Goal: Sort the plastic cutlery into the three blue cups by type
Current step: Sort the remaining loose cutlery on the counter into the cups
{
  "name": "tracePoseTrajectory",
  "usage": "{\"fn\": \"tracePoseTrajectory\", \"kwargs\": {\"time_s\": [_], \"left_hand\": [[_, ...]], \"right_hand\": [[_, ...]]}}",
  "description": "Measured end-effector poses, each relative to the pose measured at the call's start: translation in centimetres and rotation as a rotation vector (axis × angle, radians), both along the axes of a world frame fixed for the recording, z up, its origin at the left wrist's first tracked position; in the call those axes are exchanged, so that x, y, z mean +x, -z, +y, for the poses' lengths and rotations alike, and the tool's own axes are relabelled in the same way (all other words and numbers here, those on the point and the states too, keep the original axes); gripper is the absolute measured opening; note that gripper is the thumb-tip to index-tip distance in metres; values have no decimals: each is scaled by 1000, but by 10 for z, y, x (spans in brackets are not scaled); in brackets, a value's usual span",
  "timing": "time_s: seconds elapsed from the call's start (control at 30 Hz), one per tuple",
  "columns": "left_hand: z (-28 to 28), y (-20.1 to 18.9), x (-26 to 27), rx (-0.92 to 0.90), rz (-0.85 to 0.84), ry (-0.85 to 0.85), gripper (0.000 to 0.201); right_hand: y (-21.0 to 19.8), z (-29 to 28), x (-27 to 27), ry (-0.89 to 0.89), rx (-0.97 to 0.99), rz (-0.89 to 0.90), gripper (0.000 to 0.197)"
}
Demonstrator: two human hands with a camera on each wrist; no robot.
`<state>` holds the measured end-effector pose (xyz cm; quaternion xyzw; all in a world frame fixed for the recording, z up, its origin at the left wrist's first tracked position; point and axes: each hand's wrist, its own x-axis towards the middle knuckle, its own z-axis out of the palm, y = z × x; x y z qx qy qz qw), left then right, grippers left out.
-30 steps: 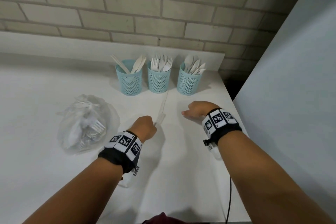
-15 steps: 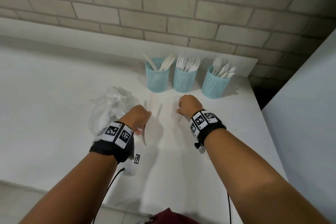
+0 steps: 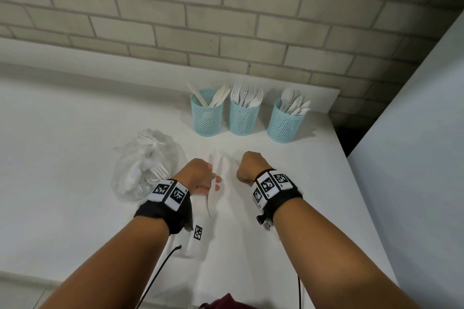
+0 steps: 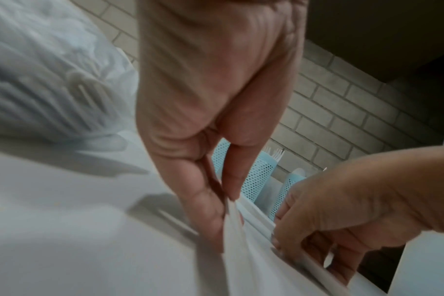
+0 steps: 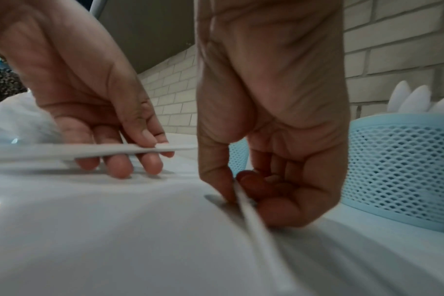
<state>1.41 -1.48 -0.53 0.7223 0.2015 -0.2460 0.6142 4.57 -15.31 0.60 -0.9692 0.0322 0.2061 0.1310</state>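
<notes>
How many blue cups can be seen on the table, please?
3. They stand in a row near the brick wall: the left cup holds knives, the middle cup holds forks, the right cup holds spoons. No others are visible.

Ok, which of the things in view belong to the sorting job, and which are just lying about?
Part of the job:
- knife cup, fork cup, spoon cup
- white piece held by left hand
- white piece pinched by right hand
- loose piece between them
- bag of cutlery

Just there:
- white table
- brick wall
- wrist bands
</notes>
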Motion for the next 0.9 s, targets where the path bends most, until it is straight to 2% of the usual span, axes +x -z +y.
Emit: {"fn": "tracePoseTrajectory", "kwargs": {"time_s": [0.03, 0.07, 0.17, 0.27, 0.47, 0.67, 0.77, 0.83, 0.9], "left_hand": [[-1, 0, 0, -21, -9, -10, 18], [-1, 0, 0, -39, -24, -21, 17], [-1, 0, 2, -87, -96, -63, 17], [-1, -1, 5, -135, -159, -82, 21], [2, -1, 6, -263, -162, -93, 27], [6, -4, 4, -351, -179, -97, 8], [4, -6, 4, -344, -197, -106, 6], [2, -8, 3, -320, -214, -84, 7], [-1, -12, 1, -281, -234, -28, 6]], "right_hand": [[-3, -1, -1, 6, 47, 38, 5], [-5, -3, 1, 23, 116, 92, 7], [-8, -8, 3, 114, 487, 301, 12], [-11, -12, 0, 131, 706, 373, 7], [-9, -14, -1, 92, 736, 312, 11], [-11, -21, -2, 133, 850, 258, 9], [-13, -21, -4, 142, 922, 236, 9], [-14, -17, -2, 237, 1057, 134, 8], [-14, -14, 2, 328, 1102, -19, 7]]}}
